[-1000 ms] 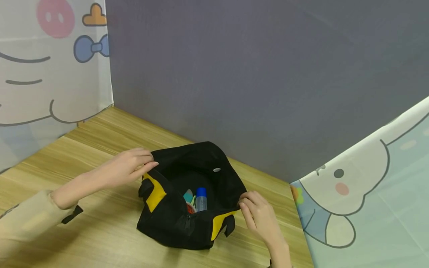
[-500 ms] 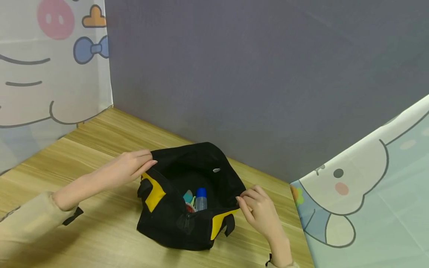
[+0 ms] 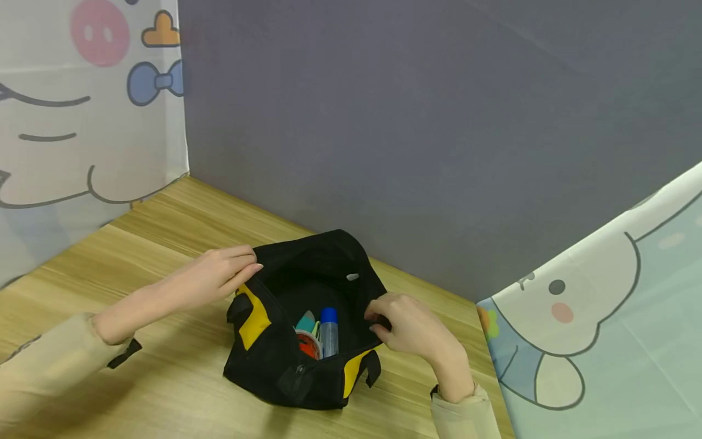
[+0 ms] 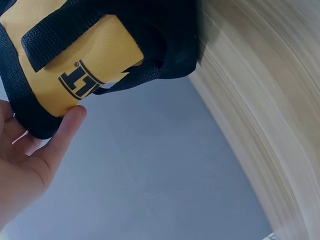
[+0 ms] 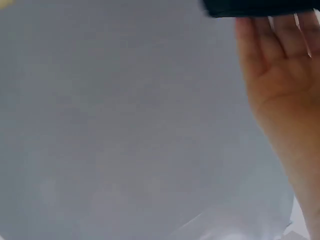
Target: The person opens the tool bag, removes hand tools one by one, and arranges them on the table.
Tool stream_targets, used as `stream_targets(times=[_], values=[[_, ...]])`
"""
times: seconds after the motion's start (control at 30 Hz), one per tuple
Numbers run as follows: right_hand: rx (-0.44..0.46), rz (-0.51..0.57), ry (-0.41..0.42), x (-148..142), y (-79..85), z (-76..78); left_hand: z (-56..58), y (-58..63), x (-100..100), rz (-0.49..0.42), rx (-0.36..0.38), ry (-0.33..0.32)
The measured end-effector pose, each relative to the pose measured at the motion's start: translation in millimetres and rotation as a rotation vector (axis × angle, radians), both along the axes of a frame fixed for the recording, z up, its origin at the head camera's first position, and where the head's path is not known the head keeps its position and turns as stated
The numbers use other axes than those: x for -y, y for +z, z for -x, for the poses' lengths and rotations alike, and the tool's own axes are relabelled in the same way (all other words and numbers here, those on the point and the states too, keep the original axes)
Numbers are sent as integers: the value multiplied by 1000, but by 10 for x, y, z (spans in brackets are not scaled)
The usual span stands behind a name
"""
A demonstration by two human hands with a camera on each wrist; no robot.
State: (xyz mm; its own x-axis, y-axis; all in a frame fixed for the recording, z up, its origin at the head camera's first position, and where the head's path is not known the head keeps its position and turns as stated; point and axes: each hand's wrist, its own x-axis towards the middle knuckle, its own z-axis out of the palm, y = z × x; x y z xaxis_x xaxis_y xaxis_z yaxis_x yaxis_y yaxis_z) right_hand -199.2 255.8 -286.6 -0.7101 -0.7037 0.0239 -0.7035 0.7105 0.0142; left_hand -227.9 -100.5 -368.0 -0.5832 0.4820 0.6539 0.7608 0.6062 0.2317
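A black fabric tool bag (image 3: 263,366) with yellow end panels stands wide-mouthed on the wooden table. My left hand (image 3: 219,271) pinches the upper corner of its left end; in the left wrist view the thumb (image 4: 62,137) lies against the yellow panel. At the right rim, my right hand (image 3: 411,323) holds the bag's edge, fingertips curled over toward the inside. The right wrist view shows its fingers (image 5: 275,42) passing behind a dark edge. Inside the bag are a clear tube with a blue cap (image 3: 329,332), a round white-rimmed red item (image 3: 309,346) and a teal item (image 3: 306,322).
The wood-grain table (image 3: 164,366) extends around the bag. Behind it rises a grey panel (image 3: 384,122), close to the bag's far side. Cartoon-printed sheets flank the table at left (image 3: 49,158) and right (image 3: 620,353). A black zipper pull (image 3: 300,369) lies at the front rim.
My right hand has moved left and inward over the right rim, drawing that side of the bag inward. More of the red item shows. My left hand keeps its hold.
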Motion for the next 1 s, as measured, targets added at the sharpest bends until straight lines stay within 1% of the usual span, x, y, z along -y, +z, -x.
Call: stream_targets(times=[0.07,0.13,0.2,0.33,0.5,0.63,0.7,0.87,0.9,1.0], values=[[112,-86,-24,171,64,41,-2,1,-10,4,-23,-6],[187,-147,-14,342,83,111,-6,6,-24,10,-40,-10],[245,-190,6,493,59,190,-12,11,-43,18,-37,-11],[308,-279,42,724,-84,320,-31,11,-80,38,-10,-3],[373,-407,15,917,-319,383,-62,2,-108,25,25,1],[374,-450,-18,1034,-461,392,-83,-6,-125,-24,100,-12],[384,-441,-44,1080,-517,391,-93,-15,-138,-51,146,-10],[409,-426,-99,1143,-640,368,-112,-53,-195,-158,320,-1],[406,-431,-102,1149,-657,360,-114,-54,-206,-186,363,-2],[388,-444,-110,1163,-698,339,-114,-46,-234,-265,450,-9]])
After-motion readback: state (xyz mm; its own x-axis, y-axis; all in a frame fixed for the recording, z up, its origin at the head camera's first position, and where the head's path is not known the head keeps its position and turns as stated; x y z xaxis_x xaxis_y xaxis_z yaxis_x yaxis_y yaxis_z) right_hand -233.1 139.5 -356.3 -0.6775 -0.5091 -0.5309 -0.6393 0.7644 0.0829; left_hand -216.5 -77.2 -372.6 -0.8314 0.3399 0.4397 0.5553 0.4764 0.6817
